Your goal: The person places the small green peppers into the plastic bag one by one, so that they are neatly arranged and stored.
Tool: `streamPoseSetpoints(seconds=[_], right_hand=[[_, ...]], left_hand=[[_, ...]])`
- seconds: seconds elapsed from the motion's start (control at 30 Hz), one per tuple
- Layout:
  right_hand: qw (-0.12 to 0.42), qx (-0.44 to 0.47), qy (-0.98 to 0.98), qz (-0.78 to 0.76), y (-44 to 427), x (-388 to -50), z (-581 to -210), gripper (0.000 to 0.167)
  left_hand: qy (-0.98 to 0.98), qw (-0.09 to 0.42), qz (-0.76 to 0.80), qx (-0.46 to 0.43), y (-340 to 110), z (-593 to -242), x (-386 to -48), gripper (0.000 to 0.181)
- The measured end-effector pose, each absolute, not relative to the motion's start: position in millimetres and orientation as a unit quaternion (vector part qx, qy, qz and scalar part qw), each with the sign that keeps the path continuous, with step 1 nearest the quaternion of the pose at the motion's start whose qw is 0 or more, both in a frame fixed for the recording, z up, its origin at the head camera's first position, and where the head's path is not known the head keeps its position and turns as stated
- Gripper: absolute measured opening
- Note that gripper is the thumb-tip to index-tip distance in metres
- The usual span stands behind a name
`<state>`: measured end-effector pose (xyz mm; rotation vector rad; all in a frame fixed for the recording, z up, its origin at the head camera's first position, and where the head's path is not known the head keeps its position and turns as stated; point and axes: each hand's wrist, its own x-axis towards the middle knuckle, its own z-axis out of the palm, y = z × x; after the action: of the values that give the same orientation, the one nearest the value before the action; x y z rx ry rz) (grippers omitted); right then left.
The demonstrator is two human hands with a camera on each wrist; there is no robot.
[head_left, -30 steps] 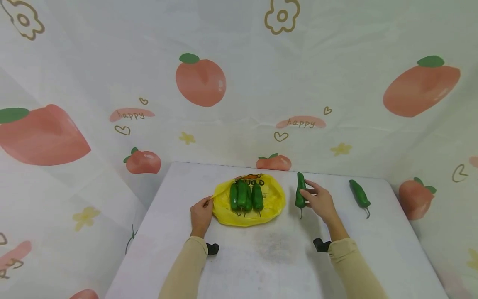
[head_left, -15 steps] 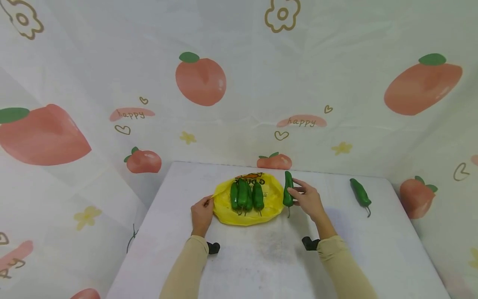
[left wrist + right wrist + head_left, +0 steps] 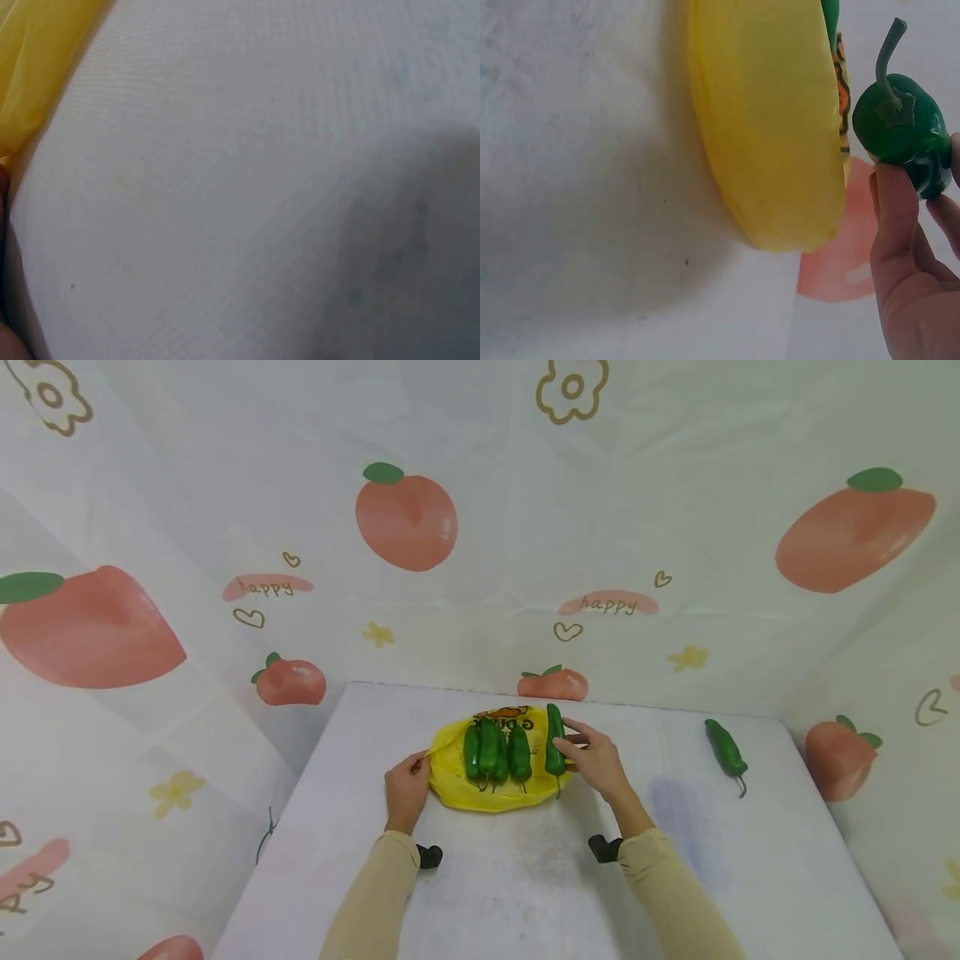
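A yellow plastic bag (image 3: 450,787) lies spread on the table, with several green peppers (image 3: 489,752) side by side inside it. My left hand (image 3: 406,791) pinches the bag's left edge between thumb and fingers. In the left wrist view only a bit of the yellow bag (image 3: 30,67) and a fingertip show. Over the bag's right side, my right hand (image 3: 597,764) grips one green pepper (image 3: 555,742), stem toward me. The right wrist view shows that held pepper (image 3: 900,124) beside the bag's wall, its stem facing the camera.
Another green pepper (image 3: 725,749) lies alone on the right part of the white table (image 3: 525,893). A printed cloth backdrop (image 3: 480,527) rises behind the table and along both sides.
My right hand has carried the pepper leftward, from beside the bag to above its right side. The left hand stays at the bag's left edge, and the far-right pepper has not moved.
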<state>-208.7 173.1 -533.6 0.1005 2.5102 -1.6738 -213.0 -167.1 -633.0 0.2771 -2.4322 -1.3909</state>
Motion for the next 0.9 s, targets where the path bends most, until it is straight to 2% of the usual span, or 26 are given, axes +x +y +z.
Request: streamPoseSetpoints(seconds=[0.9], right_hand=[[0.078,-0.006,0.837,-0.542,126,-223,-548,0.055]], left_hand=[[-0.859,0.143,-0.479,0.11,-166,-631,-212,0.024]])
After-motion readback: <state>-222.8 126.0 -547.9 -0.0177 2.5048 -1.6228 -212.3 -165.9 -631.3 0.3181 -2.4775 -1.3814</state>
